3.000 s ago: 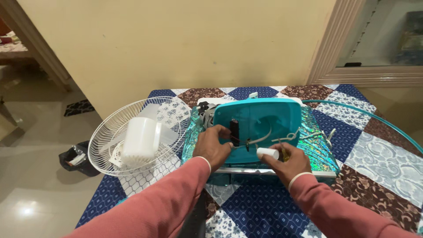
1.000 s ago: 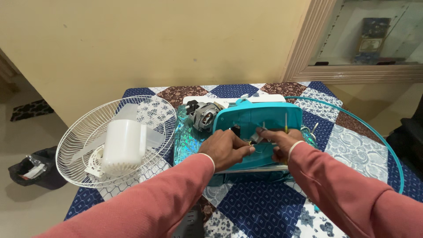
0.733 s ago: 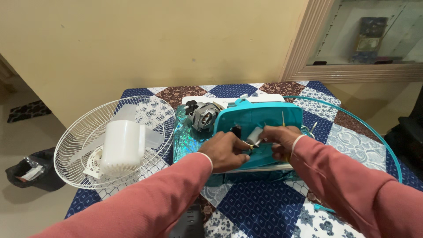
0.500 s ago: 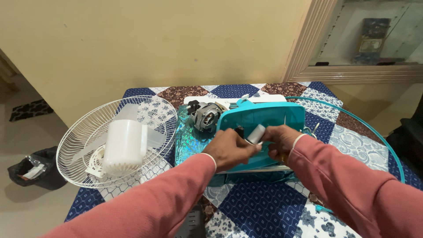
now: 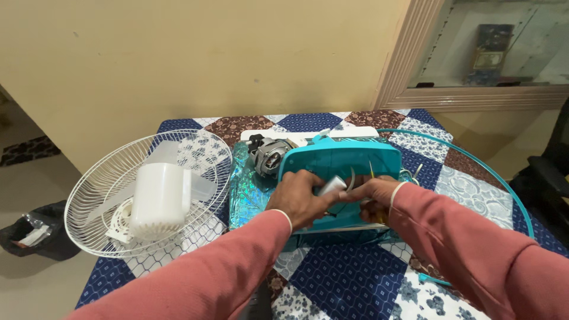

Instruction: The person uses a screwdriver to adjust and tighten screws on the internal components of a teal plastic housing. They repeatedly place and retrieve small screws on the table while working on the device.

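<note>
Patchwork quilt of blue, brown and white squares point(image 5: 349, 284) covers the table against a plain yellow wall, and both hands meet over the middle of it. Left hand point(image 5: 299, 198), fingers curled, is pinching a small white cylinder-shaped part point(image 5: 331, 186) with thin wires running off it, right on top of the teal plastic fan housing point(image 5: 344, 160). Right hand point(image 5: 372, 194) is closed too, touching the same part from the other side; a thin yellow-handled tool point(image 5: 371, 170) sticks up just behind it, though I can't tell if the fingers grip it. Grey metal motor point(image 5: 269, 157) juts from the housing's left end. Further left, a white wire fan guard point(image 5: 95, 195) holds a white plastic cover point(image 5: 160, 198). Off right, a teal hoop-shaped rim point(image 5: 504, 184) curves across the quilt.
</note>
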